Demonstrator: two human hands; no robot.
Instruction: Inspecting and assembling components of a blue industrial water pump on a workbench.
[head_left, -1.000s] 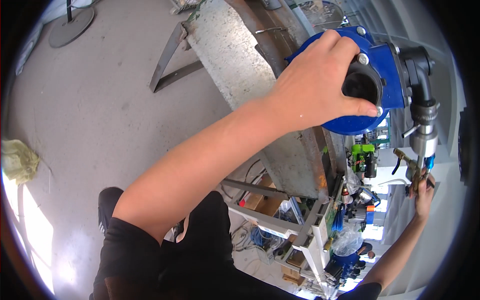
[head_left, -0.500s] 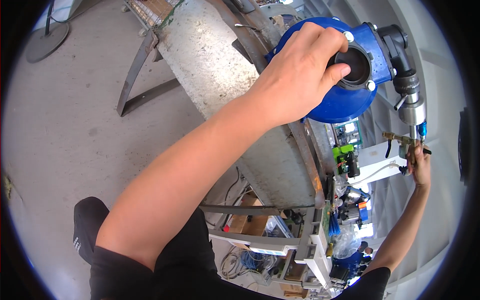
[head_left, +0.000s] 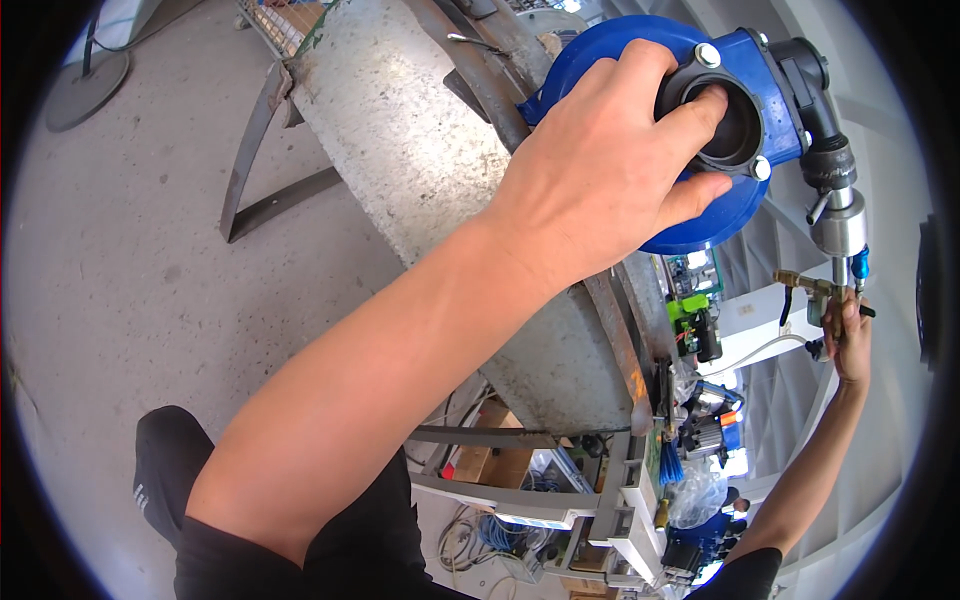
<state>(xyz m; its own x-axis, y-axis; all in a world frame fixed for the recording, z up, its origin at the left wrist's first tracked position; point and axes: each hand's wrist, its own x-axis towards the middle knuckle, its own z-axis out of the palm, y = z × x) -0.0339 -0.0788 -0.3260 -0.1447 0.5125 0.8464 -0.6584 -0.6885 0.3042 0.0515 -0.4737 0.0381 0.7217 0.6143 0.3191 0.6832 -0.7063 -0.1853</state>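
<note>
A round base point(head_left: 88, 92) stands on the floor point(head_left: 120, 270); a brown box point(head_left: 508, 466) sits near coiled blue cable point(head_left: 498, 533)

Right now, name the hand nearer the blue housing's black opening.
Left. The left hand is partly over the opening; the right hand is farther off, at the brass valve.

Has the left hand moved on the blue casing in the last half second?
Yes. Against the dark opening in the blue casing, the left hand has shifted its index finger inward and its thumb downward.
</note>
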